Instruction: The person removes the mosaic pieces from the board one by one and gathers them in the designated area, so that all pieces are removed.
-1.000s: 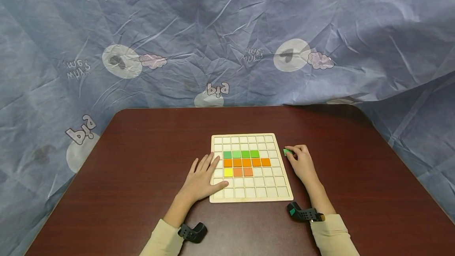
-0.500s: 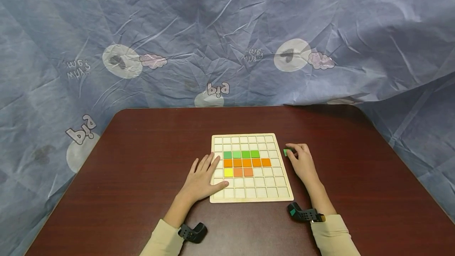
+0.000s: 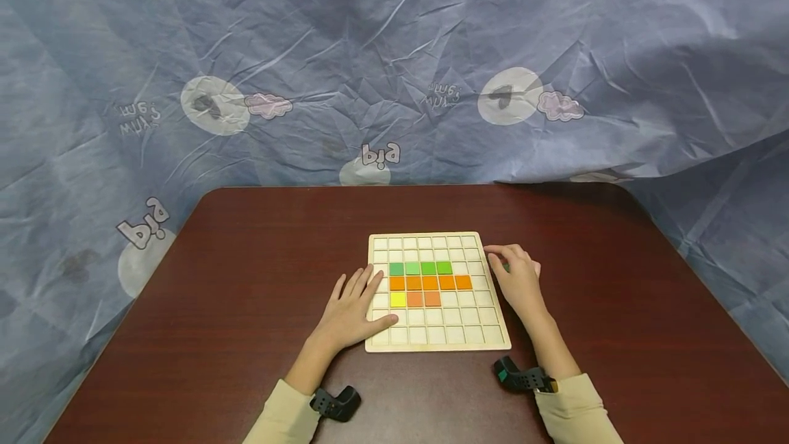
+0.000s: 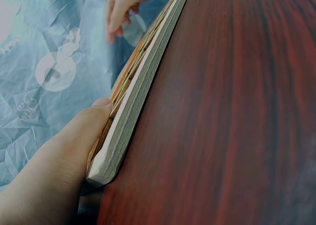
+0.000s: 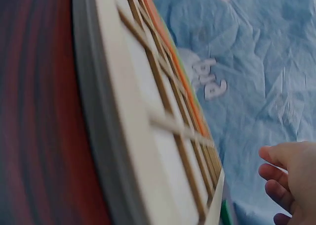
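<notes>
In the head view my left hand point(image 3: 348, 312) rests with spread fingers on the left edge of a pale wooden grid board point(image 3: 440, 331); its thumb also lies over that edge in the left wrist view. Square tiles fill part of the grid: a green row point(image 3: 428, 268), an orange row point(image 3: 429, 283), one yellow tile point(image 3: 398, 299) and two salmon tiles point(image 3: 424, 299). My right hand point(image 3: 520, 279) hovers beside the board's right edge, with no tile visible between thumb and index finger. A green piece point(image 3: 507, 267) shows in the gap behind the thumb, mostly hidden; the right wrist view shows green point(image 5: 225, 212) beside the board.
A dark red-brown table point(image 3: 277, 238) carries the board. Behind it hangs a wrinkled blue printed cloth point(image 3: 345, 88). Black wrist devices are worn on both arms, the left one point(image 3: 335, 403) and the right one point(image 3: 520, 376), below beige sleeves.
My right hand was pinching at a green tile right of the board. Its fingertips have since moved left to the board's edge, leaving the green behind the thumb. The left hand stays put.
</notes>
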A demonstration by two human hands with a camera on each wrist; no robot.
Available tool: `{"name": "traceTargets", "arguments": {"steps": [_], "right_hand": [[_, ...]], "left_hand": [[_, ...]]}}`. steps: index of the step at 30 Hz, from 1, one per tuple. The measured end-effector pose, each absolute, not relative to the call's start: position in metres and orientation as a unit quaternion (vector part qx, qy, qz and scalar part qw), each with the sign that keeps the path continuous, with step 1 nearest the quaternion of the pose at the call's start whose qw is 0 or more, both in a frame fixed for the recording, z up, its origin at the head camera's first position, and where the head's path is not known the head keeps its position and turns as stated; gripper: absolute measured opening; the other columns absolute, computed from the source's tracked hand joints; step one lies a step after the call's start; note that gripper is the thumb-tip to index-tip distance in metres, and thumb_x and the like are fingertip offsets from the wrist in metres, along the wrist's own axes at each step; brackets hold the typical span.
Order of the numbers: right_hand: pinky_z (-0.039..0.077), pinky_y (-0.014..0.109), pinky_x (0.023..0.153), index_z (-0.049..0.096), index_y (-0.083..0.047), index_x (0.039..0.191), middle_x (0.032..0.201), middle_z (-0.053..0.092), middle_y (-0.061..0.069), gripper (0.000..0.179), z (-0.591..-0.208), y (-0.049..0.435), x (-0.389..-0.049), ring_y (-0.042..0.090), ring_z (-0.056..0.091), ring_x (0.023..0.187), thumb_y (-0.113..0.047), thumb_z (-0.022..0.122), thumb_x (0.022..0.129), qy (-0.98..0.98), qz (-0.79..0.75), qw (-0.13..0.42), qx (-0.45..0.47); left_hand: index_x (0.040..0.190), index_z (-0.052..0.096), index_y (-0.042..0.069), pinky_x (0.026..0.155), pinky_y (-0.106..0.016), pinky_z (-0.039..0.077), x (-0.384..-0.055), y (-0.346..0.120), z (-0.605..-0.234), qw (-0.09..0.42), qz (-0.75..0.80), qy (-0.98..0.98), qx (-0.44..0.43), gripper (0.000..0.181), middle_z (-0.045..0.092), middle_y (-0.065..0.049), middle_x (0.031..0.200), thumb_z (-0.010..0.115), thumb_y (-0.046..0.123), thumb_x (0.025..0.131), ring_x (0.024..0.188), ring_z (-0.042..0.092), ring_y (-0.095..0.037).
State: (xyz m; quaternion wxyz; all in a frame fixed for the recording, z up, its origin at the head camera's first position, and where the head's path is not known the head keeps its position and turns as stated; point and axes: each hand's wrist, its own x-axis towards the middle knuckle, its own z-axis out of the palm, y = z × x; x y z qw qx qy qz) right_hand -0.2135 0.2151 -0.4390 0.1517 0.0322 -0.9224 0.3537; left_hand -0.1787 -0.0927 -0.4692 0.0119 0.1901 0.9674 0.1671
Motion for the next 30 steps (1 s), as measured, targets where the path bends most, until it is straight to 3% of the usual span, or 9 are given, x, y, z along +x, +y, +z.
{"name": "traceTargets", "arguments": {"steps": [15,30], "right_hand": [[0.030,0.044,0.084,0.066,-0.010,0.108,0.099,0.062,0.007,0.023,-0.439,0.164,-0.208,0.022,0.056,0.087,-0.019,0.056,0.090,-0.924,0.360,0.111,0.072],[0.026,0.039,0.082,0.063,-0.008,0.114,0.099,0.060,0.007,0.028,-0.462,0.164,-0.217,0.022,0.058,0.091,-0.015,0.060,0.087,-0.920,0.369,0.096,0.090]], "left_hand": [[0.147,0.017,0.022,0.113,-0.047,0.005,-0.181,-0.095,-0.468,0.010,0.160,0.968,0.191,0.087,0.014,-0.002,0.154,0.040,0.071,0.078,0.142,0.014,-0.020],[0.147,0.019,0.021,0.113,-0.048,0.007,-0.180,-0.094,-0.471,0.005,0.162,0.967,0.194,0.086,0.015,-0.003,0.154,0.041,0.070,0.079,0.141,0.015,-0.022]]}}
